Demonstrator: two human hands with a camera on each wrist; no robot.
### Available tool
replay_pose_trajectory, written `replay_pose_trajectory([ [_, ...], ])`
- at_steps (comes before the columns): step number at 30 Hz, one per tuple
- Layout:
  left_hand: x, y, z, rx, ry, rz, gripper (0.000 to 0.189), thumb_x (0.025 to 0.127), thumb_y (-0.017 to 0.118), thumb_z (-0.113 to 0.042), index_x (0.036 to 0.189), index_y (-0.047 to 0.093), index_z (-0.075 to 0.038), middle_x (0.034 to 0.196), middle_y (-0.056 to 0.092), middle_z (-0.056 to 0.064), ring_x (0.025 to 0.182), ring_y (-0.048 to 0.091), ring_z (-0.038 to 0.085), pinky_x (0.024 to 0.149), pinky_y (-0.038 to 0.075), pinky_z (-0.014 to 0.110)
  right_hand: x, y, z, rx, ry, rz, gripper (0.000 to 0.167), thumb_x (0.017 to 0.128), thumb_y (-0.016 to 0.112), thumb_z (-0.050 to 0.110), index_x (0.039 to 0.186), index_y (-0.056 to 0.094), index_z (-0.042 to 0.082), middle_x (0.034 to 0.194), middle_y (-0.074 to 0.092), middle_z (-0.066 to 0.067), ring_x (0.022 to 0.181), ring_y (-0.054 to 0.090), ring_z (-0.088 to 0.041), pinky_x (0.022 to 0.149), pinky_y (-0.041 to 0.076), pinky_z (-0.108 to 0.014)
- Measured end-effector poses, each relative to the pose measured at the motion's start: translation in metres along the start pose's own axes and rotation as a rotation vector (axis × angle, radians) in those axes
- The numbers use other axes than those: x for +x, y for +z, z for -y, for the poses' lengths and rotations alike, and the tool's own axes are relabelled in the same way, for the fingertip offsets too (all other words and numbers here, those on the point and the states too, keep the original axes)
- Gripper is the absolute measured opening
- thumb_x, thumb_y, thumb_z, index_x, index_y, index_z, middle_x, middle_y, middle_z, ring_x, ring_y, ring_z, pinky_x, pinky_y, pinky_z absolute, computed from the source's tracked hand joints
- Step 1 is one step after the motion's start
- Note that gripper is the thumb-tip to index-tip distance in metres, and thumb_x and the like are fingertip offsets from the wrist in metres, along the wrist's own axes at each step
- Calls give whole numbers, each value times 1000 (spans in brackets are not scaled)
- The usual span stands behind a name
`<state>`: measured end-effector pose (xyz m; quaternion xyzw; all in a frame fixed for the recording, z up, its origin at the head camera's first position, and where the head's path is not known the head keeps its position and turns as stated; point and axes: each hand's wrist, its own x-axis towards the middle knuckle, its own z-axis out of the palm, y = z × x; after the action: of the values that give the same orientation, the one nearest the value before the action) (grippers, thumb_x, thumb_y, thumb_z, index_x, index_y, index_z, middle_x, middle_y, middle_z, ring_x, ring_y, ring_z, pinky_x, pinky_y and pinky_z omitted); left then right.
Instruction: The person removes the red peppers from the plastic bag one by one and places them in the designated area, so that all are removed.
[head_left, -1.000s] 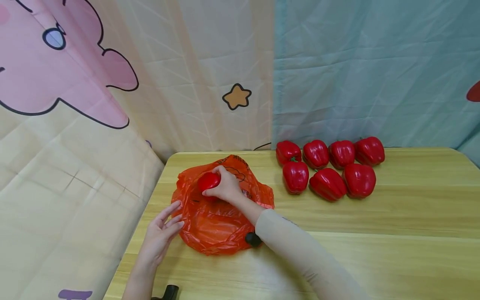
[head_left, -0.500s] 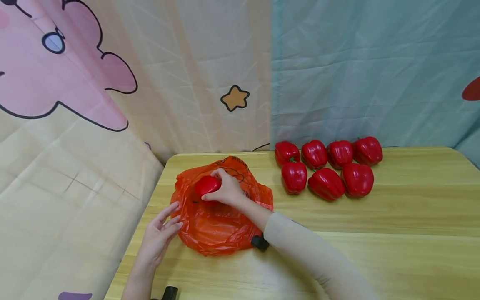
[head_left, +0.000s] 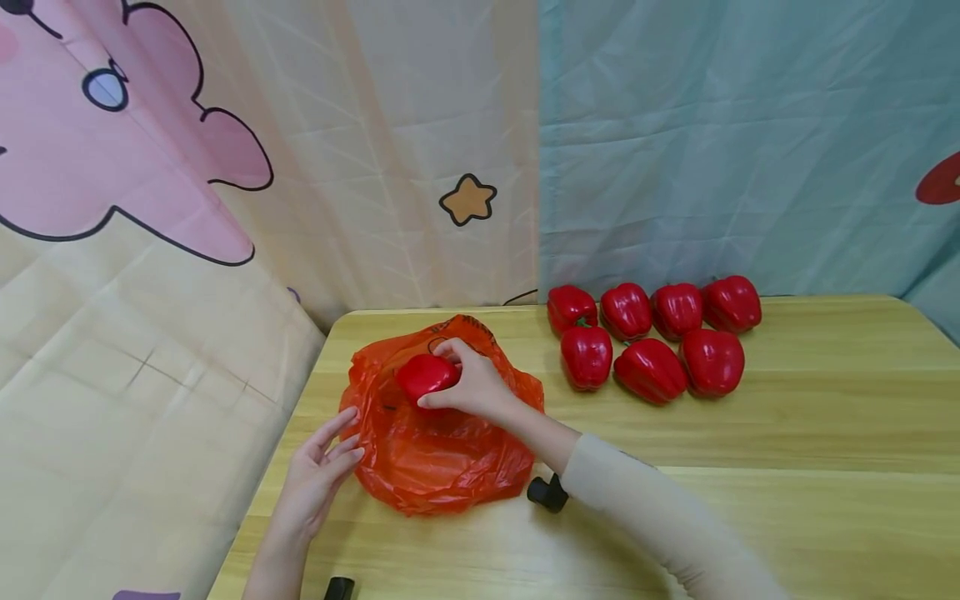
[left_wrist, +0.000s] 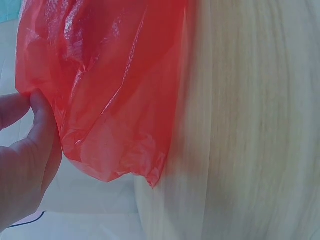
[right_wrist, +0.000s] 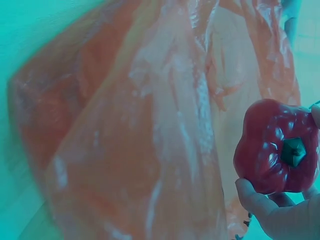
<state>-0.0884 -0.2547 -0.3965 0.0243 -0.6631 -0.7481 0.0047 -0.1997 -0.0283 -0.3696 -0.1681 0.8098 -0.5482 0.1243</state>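
A red plastic bag (head_left: 450, 475) lies on the table with its mouth spread wide. Over that mouth, my right hand (head_left: 480, 385) grips a red bell pepper (head_left: 426, 375) between thumb and fingers. The green stem end of the pepper (right_wrist: 277, 147) shows in the right wrist view, with the thumb (right_wrist: 255, 200) along its lower side. At the bag's left rim is my left hand (head_left: 318, 475), its fingers spread and fingertips touching the plastic. Seen from the left wrist, the hand (left_wrist: 30, 155) sits beside the bag's edge (left_wrist: 115, 110).
Several red bell peppers (head_left: 652, 371) stand in two rows at the back right of the wooden table (head_left: 825, 417). A printed curtain (head_left: 450, 108) hangs right behind the table. Black camera mounts (head_left: 547, 493) show at both wrists.
My right hand has moved a little to the right with the bell pepper, and more of the pepper shows above the bag. The left hand has stayed at the rim.
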Motion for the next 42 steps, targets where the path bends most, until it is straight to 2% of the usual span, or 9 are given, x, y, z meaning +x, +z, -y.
replay_pose_trajectory([
  [15,2,0,-1,29,-32,-10,51,86,56,9,134,46,-6,117,52,-5,96,61,6,82,51,21,-16,-25,1,52,-21,11,60,68,82,25,119,50,22,115,55,0,108,49,-21,76,53,-34],
  [23,1,-1,-2,32,-47,-18,51,86,56,8,135,45,-6,117,52,-5,96,60,5,83,50,21,-25,-47,6,61,-26,17,61,67,83,23,118,50,21,115,57,-2,107,50,-23,74,54,-35],
  [29,0,0,-3,20,-25,-4,50,86,56,9,131,49,-10,116,52,-4,96,61,6,82,51,21,-30,-64,9,74,-28,17,61,68,82,21,120,49,20,116,56,-4,108,49,-26,73,55,-36],
  [42,2,1,-5,33,-41,-5,52,86,55,8,136,43,-3,117,51,-4,95,60,5,83,50,21,-45,-95,11,61,-54,-9,64,67,82,22,122,49,17,120,54,-7,111,48,-29,73,55,-38],
])
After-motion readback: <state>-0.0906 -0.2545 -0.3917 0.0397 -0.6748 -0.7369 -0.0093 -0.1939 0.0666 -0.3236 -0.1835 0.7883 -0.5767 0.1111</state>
